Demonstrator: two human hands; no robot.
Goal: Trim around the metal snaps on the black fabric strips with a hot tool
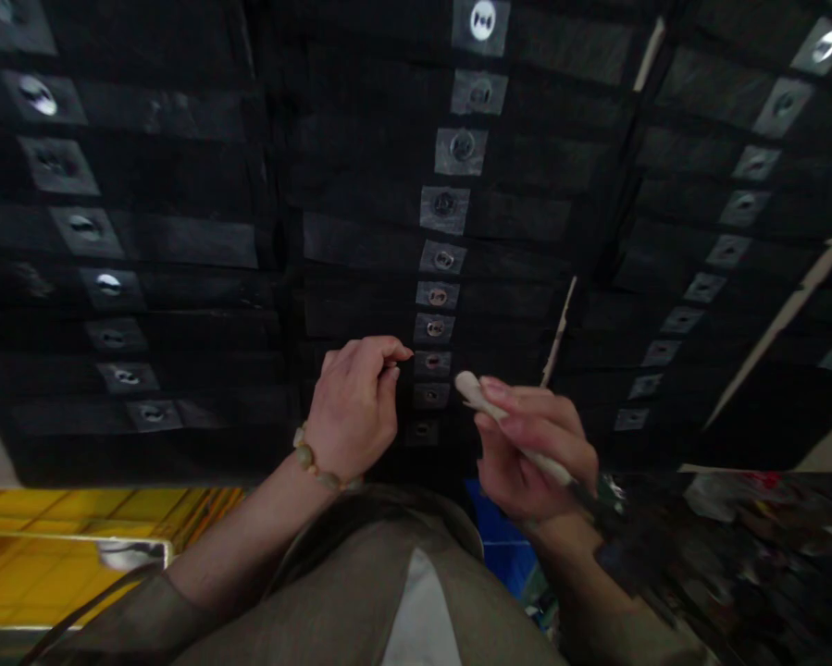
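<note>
**A:** What is the head view showing?

**B:** It's looking along a ridged black panel [180,240] whose strips are running away from the person, with columns of small grey patches set into them. Two bare hands are working at the near end of the middle column.

**A:** What is the left hand doing?

**B:** The left hand [355,407], wearing a beaded stone bracelet [316,453], is curling its fingers so that the grip is closed at the tips. Anything pinched there is too small to tell. It is reaching toward a grey square patch with a round eyelet [432,363], which is lying at about 3 o'clock from it.

**A:** And the right?

**B:** The right hand [533,453] is clamping its grip on a slim pale cream stick [505,421]. The stick's long axis is slanting from about 4 o'clock up to a rounded tip at about 10 o'clock. That tip is stopping just beside the same patch, which is lying at about 9 o'clock from it. Neither hand is clearly nearer.

**A:** What's around them?

**B:** A yellow surface [75,546] is showing at about 8 o'clock, a blue piece of material [502,546] is showing near the right forearm, and a grey-brown sleeve [130,610] is covering the left forearm.
</note>
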